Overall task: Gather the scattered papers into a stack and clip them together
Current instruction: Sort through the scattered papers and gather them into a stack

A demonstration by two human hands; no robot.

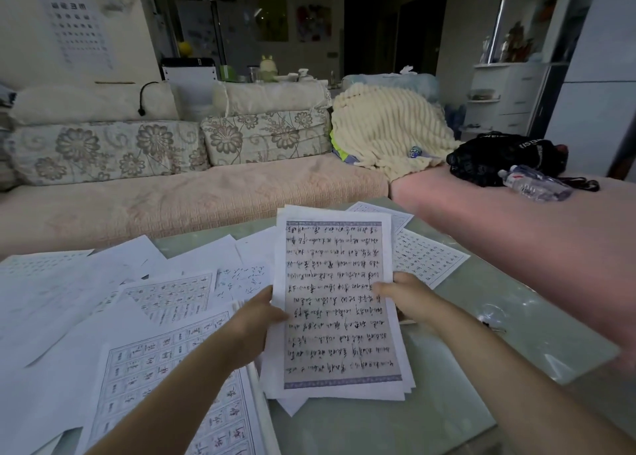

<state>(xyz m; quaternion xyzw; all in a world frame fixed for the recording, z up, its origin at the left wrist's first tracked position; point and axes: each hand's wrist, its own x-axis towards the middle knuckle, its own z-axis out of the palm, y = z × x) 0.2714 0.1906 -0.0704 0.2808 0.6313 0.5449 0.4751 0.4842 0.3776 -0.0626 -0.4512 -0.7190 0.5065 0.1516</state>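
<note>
Papers (339,303) gripped at both edges, our left hand (253,320) and right hand (409,299) squaring them while loose sheets (165,296) litter the table (464,320).

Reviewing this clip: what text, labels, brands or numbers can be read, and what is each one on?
Eye chart on the wall: rows of turned "E" shapes, no words.
Paper stack held in both hands: handwritten lines, too blurred to read.
Grid sheets on the table: one character per box, unreadable.
Black bag: white lettering, too blurred to read.
Water bottle: label too small to read.
</note>
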